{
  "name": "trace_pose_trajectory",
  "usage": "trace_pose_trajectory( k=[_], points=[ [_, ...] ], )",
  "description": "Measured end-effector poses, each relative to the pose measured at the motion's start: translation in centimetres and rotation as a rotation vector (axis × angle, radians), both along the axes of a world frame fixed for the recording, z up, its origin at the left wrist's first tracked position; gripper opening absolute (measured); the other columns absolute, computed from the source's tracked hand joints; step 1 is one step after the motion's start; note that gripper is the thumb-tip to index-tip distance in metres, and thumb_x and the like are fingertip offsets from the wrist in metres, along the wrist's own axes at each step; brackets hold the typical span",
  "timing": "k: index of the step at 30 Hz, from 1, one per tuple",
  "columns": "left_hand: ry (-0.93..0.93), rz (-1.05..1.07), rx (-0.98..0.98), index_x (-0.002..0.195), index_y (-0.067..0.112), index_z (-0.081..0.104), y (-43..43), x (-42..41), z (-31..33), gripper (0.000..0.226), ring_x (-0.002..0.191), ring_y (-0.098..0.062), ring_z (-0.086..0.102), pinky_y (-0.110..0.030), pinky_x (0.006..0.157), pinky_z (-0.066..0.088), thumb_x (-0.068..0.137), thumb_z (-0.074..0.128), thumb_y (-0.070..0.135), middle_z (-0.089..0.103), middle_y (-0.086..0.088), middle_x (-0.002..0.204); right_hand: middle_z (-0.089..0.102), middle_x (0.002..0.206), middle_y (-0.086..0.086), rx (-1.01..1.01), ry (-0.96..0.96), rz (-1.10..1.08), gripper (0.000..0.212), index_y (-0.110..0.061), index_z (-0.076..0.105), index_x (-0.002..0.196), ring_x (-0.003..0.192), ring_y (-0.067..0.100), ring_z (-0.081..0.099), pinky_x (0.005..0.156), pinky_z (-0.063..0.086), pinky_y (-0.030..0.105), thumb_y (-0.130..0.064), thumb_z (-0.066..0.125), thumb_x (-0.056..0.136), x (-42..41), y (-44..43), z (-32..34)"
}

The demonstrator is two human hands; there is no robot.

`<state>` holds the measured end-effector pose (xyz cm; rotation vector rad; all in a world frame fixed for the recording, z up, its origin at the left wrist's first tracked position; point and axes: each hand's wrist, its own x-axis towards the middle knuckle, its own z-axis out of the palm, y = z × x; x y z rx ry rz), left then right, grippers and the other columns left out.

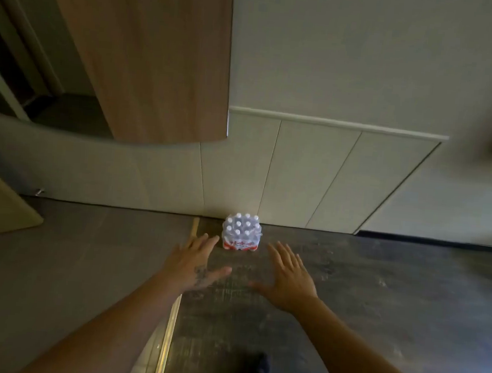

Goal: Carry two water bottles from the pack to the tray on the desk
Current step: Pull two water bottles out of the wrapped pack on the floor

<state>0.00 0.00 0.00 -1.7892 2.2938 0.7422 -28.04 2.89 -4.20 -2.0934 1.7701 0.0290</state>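
- Pack of water bottles [242, 232]: a shrink-wrapped block with white caps on top and a red-and-white band low on its front, standing upright on the dark floor [378, 287] against the base of the pale panelled wall [299, 173].
- Left hand [195, 263]: stretched forward, palm down, fingers spread wide and straight, holding nothing; its fingertips lie just beside the pack's lower left corner in the view, and whether they touch it cannot be told.
- Right hand [289, 276]: likewise extended, palm down, fingers splayed and empty, near the pack's right side and apart from it.
- Wooden panel [149, 53]: hangs above and to the left of the pack.
- Brass floor strip [172, 313]: runs under the left forearm toward the wall.
- Dark shoe [261, 372]: at the lower edge, between the two forearms.
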Motion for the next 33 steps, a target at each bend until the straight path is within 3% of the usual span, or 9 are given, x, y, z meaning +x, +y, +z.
trace_pose_trajectory(
  k=[10, 16, 21, 28, 33],
  points=[
    [-0.048, 0.079, 0.083, 0.177, 0.028, 0.012, -12.0, -3.5, -3.1, 0.105, 0.172, -0.033, 0.016, -0.059, 0.135, 0.023, 0.097, 0.045, 0.087, 0.013, -0.009, 0.188, -0.009, 0.184, 0.001, 0.064, -0.082, -0.005, 0.11, -0.03, -0.003, 0.173, 0.17, 0.024, -0.012, 0.129, -0.01, 0.039, -0.088, 0.044, 0.093, -3.2, -14.0, -4.8],
    [0.006, 0.112, 0.098, 0.177, 0.026, 0.014, -17.7, -5.1, -5.3, 0.105, 0.171, -0.032, 0.021, -0.054, 0.134, 0.028, 0.097, 0.05, 0.084, 0.019, -0.008, 0.186, -0.013, 0.184, 0.003, 0.143, -0.1, 0.002, 0.105, -0.026, -0.003, 0.174, 0.169, 0.027, -0.016, 0.136, -0.007, 0.046, -0.081, 0.044, 0.098, -4.6, -19.9, -6.8],
    [0.001, 0.105, 0.184, 0.178, 0.028, 0.01, -22.8, -5.1, -7.6, 0.107, 0.172, -0.031, 0.016, -0.056, 0.136, 0.023, 0.097, 0.051, 0.085, 0.013, -0.008, 0.188, -0.007, 0.184, 0.002, 0.167, -0.114, -0.006, 0.101, -0.028, 0.001, 0.174, 0.17, 0.026, -0.01, 0.137, -0.005, 0.044, -0.078, 0.048, 0.099, -4.5, -25.0, -8.4],
    [-0.017, -0.026, 0.198, 0.177, 0.029, 0.009, -33.3, -4.0, -13.8, 0.105, 0.173, -0.035, 0.012, -0.058, 0.137, 0.019, 0.097, 0.048, 0.085, 0.011, -0.009, 0.188, 0.004, 0.185, -0.001, 0.238, -0.149, -0.142, 0.097, -0.031, 0.009, 0.173, 0.171, 0.023, -0.002, 0.136, 0.001, 0.043, -0.072, 0.056, 0.099, -3.8, -32.8, -13.0],
    [0.039, 0.016, 0.227, 0.178, 0.027, 0.012, -38.6, -3.8, -18.5, 0.104, 0.173, -0.035, 0.013, -0.056, 0.138, 0.02, 0.098, 0.052, 0.081, 0.013, -0.01, 0.188, 0.008, 0.184, 0.001, 0.29, -0.149, -0.164, 0.096, -0.027, 0.012, 0.173, 0.171, 0.024, 0.001, 0.136, 0.002, 0.042, -0.068, 0.058, 0.1, -3.4, -37.7, -17.5]
  ],
)
